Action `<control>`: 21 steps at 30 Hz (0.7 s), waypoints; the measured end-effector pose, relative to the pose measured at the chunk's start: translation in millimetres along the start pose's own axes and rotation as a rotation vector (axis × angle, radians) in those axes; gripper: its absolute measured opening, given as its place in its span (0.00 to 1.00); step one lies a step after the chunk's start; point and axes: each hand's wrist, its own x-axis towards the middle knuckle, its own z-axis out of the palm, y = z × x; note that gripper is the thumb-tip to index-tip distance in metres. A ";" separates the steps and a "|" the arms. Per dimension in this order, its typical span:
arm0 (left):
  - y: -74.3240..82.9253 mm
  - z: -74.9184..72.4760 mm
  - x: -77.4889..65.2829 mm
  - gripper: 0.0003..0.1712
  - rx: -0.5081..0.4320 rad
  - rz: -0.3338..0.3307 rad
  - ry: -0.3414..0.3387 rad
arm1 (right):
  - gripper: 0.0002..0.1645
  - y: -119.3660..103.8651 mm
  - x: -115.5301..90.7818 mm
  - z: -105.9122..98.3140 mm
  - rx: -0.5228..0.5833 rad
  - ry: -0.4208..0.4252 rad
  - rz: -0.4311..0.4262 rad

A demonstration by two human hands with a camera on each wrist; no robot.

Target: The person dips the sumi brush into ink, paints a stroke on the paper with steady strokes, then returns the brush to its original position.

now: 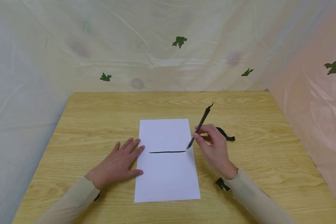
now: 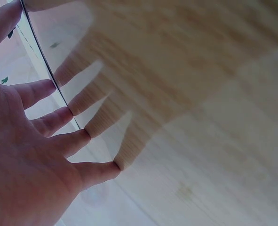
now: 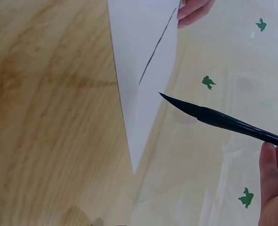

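A white sheet of paper lies upright in front of me, with one black line running across it. My left hand is spread flat at the sheet's left edge, thumb and fingertips over the paper. In the left wrist view its straight fingers meet the table surface. My right hand pinches a black calligraphy brush by the handle, with a small loop at its top end. The brush's pointed tip hangs over the paper just past the line's right end.
Behind my right hand lies a black curved object, partly hidden by the hand. The wood-grain table ends at pale plastic sheeting with green bird-like cutouts, at the back and both sides. A black strap shows under the right wrist.
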 end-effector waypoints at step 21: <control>0.0 -0.6 -0.1 0.51 -0.001 -0.002 -0.015 | 0.09 -14.2 8.2 -26.1 0.080 0.116 0.008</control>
